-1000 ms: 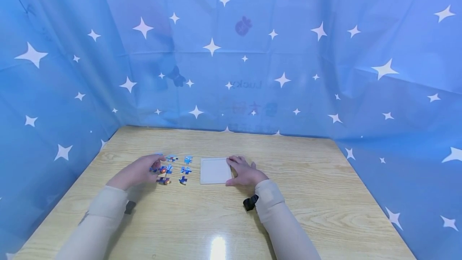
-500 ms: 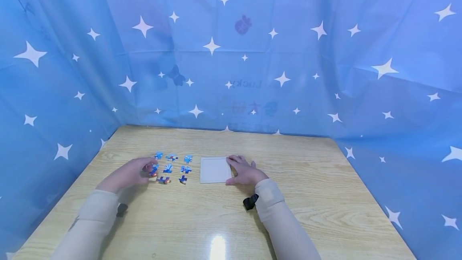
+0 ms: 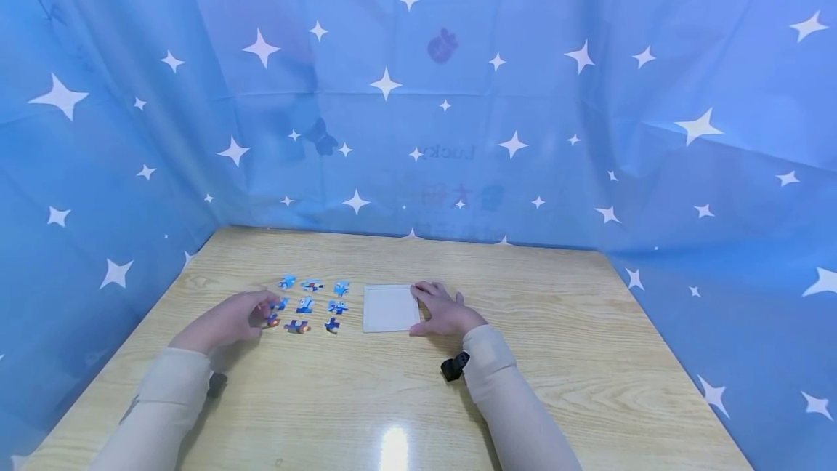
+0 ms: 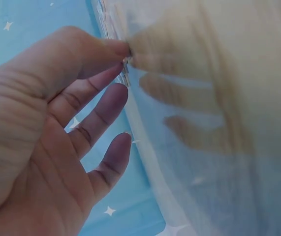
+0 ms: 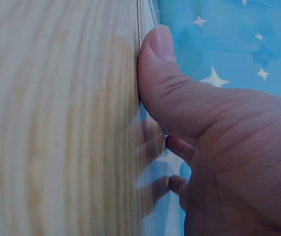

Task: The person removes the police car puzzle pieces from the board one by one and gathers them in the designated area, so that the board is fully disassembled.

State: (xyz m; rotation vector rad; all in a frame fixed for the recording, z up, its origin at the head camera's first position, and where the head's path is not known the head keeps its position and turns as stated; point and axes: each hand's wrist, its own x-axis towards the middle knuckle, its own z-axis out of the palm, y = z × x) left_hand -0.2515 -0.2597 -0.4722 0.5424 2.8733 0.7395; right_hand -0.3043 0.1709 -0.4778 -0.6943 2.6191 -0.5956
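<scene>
My left hand (image 3: pixel 232 317) is at the left end of several small puzzle pieces, blue with some orange, laid out in rows. Its thumb and index finger pinch the lower-left puzzle piece (image 3: pixel 272 321) at the table surface; the other fingers of the left hand (image 4: pixel 88 123) are loosely bent in the left wrist view. A white square puzzle tray (image 3: pixel 389 309) lies to the right of the pieces. On the tray's right edge rests my right hand (image 3: pixel 446 312), thumb at the near corner and fingers at the far one. The right wrist view shows its thumb (image 5: pixel 162 73) extended.
Other pieces include a blue one (image 3: pixel 341 288) at the far right of the group and a dark blue one (image 3: pixel 332 325) nearer me. The wooden table (image 3: pixel 523 384) meets a blue star-patterned curtain (image 3: pixel 418 93) at the back and sides.
My left hand has moved left and slightly nearer me, bringing a piece to the lower left of the group. More of the pieces show now. The right hand has stayed at the tray.
</scene>
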